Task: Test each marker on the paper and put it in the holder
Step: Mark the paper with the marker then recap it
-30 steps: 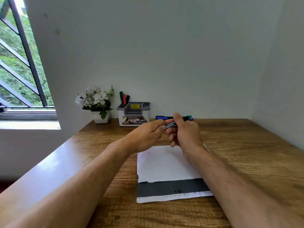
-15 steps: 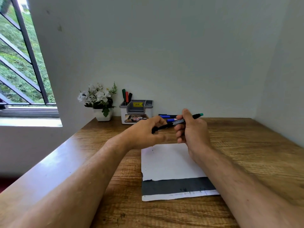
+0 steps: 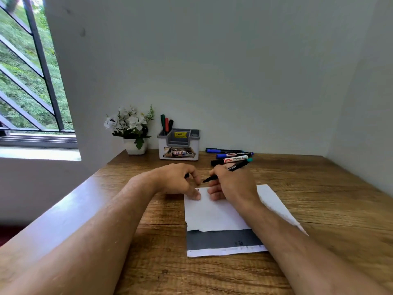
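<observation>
The right hand (image 3: 234, 184) hides part of the black marker (image 3: 238, 166) barrel.

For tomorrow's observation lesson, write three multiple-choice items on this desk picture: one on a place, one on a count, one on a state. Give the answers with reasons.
1. Where is the flower pot?
A. left of the holder
B. on the paper
C. right of the loose markers

2. How many markers stand in the holder?
A. one
B. three
C. six

3. The marker in the right hand is
A. capped
B. uncapped
C. lying on the desk

Answers: 1 A, the pot sits by the wall left of the holder. 2 B, green, red and black tops show. 3 B, its bare tip points down towards the paper.
</observation>
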Demonstrator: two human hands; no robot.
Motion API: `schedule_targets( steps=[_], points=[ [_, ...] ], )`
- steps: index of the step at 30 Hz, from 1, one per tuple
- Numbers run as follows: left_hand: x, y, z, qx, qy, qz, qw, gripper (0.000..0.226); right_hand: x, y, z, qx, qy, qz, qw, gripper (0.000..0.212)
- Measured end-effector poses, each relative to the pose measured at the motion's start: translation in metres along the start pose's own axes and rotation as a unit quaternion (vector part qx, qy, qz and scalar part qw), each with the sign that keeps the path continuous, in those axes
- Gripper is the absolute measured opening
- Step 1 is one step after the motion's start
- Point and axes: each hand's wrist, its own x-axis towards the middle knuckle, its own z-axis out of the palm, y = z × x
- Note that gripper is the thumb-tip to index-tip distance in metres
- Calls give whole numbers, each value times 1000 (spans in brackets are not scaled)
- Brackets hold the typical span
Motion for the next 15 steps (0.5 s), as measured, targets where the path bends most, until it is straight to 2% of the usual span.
schedule_targets(
  steps=[9,15],
  points=[
    [1,2,-1,-6,-13,3,1000,31,0,8,4,-100,1,-39,994,10],
    [1,3,-1,-11,-20,4,1000,30,1,10,2,-148,-5,-70,986,15]
  ],
)
